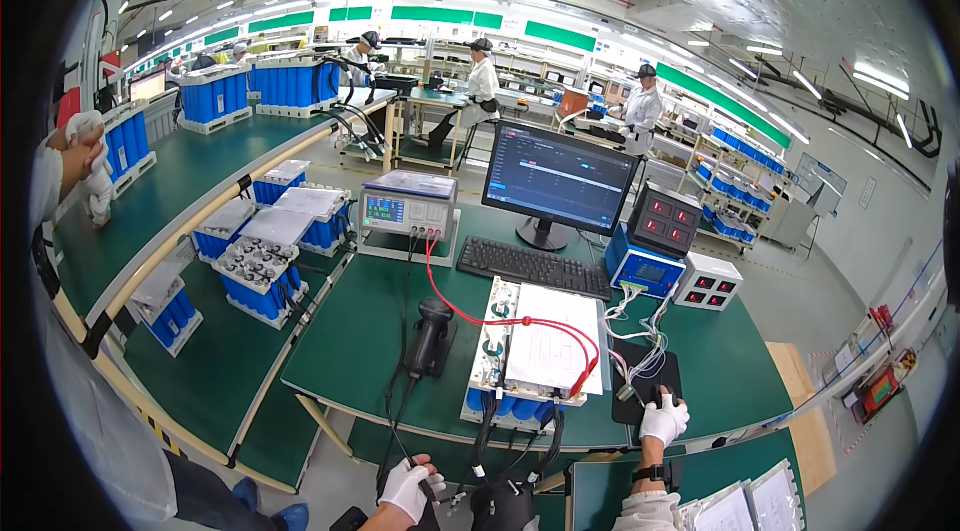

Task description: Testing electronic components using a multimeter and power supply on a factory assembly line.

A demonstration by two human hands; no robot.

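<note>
My right hand [664, 419], in a white glove with bare fingertips, rests over a dark computer mouse [658, 397] on a black mouse pad [628, 413]. Low in the picture, my gloved left hand [408, 489] is curled beside black cables; what lies in its fingers is too dark to make out. Between the hands stands a battery pack [510, 409] with blue cells and a white frame. A printed sheet [556, 341] covers part of its top, and red test leads [520, 320] run across it. Thick black cables hang from its near side.
A handheld barcode scanner [431, 336], a tester [408, 203], a keyboard [530, 266], a monitor [560, 178] and red-digit meters [665, 219] stand on the green bench [350, 351]. More battery packs [258, 276] sit left. A co-worker's gloved hand [92, 171] shows at far left.
</note>
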